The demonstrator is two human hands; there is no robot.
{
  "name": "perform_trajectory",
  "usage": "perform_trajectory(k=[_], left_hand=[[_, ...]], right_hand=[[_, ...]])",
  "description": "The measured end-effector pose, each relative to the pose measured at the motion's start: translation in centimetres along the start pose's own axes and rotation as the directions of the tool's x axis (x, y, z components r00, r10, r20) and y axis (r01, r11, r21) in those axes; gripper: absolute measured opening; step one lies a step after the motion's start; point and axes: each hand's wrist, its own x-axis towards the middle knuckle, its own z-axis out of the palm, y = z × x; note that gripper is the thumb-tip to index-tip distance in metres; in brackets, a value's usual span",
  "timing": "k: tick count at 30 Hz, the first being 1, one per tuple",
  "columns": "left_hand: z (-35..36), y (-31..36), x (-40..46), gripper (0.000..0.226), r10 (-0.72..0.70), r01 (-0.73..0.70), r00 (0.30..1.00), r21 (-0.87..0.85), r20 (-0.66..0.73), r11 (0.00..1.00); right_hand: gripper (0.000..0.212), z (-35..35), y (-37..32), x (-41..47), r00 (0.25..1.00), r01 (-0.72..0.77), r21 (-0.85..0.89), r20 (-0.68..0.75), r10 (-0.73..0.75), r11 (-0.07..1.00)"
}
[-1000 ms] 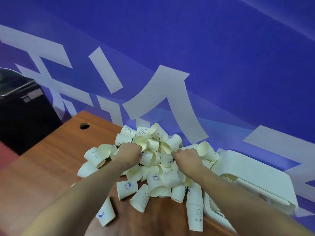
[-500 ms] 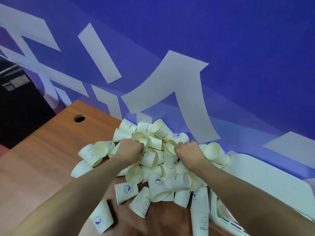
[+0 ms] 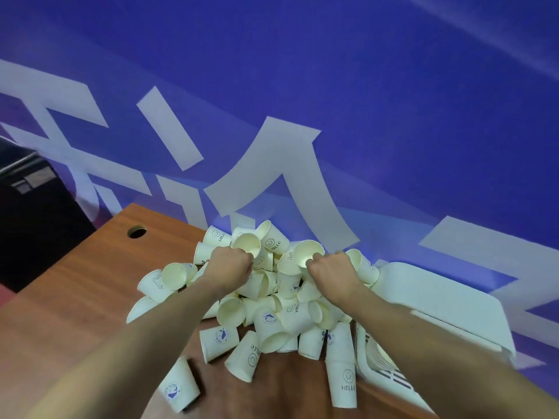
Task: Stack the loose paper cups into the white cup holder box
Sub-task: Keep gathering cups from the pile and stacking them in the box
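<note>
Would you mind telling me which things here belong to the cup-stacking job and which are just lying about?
Job:
- cup pile
- cup holder box
- left hand
- right hand

Lying about:
- desk with its cable hole
- black cabinet
- blue wall

Blue lettered wall (image 3: 393,86) behind wooden desk (image 3: 75,313)

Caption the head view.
Both hands, left and right, grip cups in the pile beside the white box.

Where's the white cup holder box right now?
In the head view the white box sits at the right edge of the wooden table, just right of the cup pile and beyond the right forearm.
</note>
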Motion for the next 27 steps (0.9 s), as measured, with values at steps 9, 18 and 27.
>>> perform_trajectory(k=[9,18,27], left_hand=[[-4.9,5.4,-2.3,0.03,0.166,-0.164,0.985,0.043,-0.042,0.985],[-6.9,14.8,-3.9,0.032,0.372,-0.371,0.928,0.045,-0.01,0.928],[-8.7,23.1,-3.0,0.032,0.529,-0.528,0.847,0.038,-0.051,0.848]], right_hand=[[0.042,0.1,-1.3,-9.1,0.987,-0.148,0.155,-0.039,0.155,0.977],[0.038,1.9,0.3,-18.6,0.942,-0.329,0.218,0.003,0.336,0.919],[0.036,4.6,3.3,-25.8,0.864,-0.499,0.206,0.049,0.5,0.842]])
